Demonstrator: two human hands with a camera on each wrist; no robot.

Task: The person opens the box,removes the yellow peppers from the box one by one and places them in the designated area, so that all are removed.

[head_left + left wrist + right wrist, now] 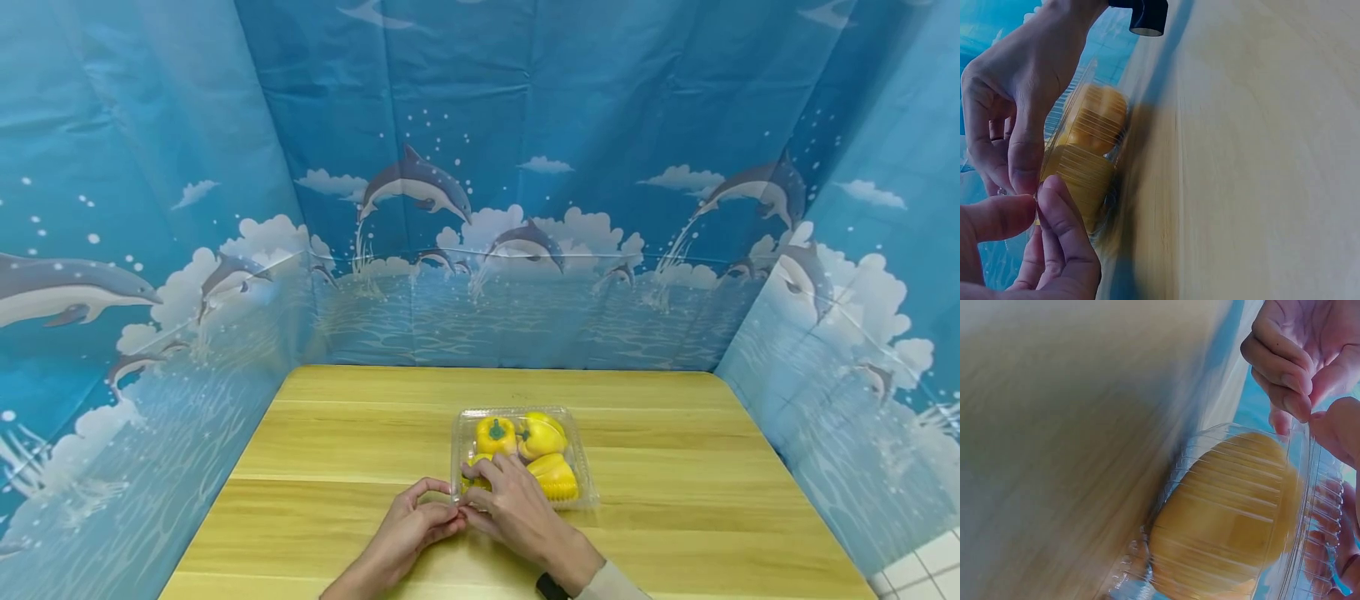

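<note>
Four peppers (555, 478), two by two, in container (585, 468) on table (690, 483); curtain (540, 100) behind, left and right.

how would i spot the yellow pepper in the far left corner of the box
On the wooden table, find the clear plastic box partly under the right hand. The yellow pepper sits in its far left corner. Its green stem faces up, while the far right pepper lies tipped, its stem pointing left.
</note>
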